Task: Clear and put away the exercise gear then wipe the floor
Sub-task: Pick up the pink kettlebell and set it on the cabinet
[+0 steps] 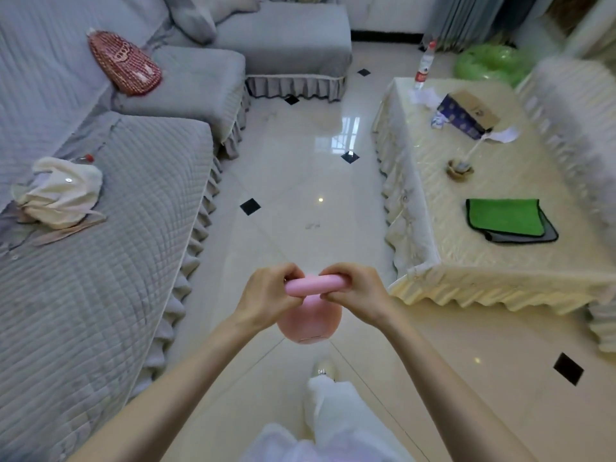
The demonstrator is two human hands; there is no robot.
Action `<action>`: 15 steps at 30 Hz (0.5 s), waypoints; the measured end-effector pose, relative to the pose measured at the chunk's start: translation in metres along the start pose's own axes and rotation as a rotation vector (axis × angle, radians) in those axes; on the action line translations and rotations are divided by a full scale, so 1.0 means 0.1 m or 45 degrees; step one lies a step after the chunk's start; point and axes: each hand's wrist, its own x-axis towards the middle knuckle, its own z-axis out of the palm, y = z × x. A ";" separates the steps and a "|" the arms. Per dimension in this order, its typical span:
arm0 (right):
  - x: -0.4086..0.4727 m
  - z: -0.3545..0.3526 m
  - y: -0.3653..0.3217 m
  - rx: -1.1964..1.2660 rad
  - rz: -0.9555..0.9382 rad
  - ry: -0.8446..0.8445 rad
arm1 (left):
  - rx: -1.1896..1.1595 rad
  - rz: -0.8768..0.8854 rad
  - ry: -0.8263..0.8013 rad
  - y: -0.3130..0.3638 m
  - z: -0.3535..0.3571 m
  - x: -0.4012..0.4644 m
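A pink kettlebell [310,323] hangs above the tiled floor [300,181] in front of me, held by its handle with both hands. My left hand [270,291] grips the left end of the handle and my right hand [353,290] grips the right end, fingers curled round it. The round body of the kettlebell shows below my wrists. A folded green cloth [506,218] lies on the covered table [433,271] at the right.
A grey quilted sofa [100,261] runs along the left, with a cream bag [60,191] and a red beaded cushion [123,63] on it. The table carries a box [466,115], a bottle [425,63] and a small cup. A green inflatable [490,63] sits at the back right.
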 end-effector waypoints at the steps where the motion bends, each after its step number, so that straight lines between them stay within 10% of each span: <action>1: 0.14 -0.08 0.02 -0.004 0.005 -0.002 | -0.001 -0.002 0.003 0.02 0.01 0.17; 15: 2.30 -1.05 0.00 0.010 0.039 0.057 | 0.170 0.104 0.048 0.14 -0.32 2.59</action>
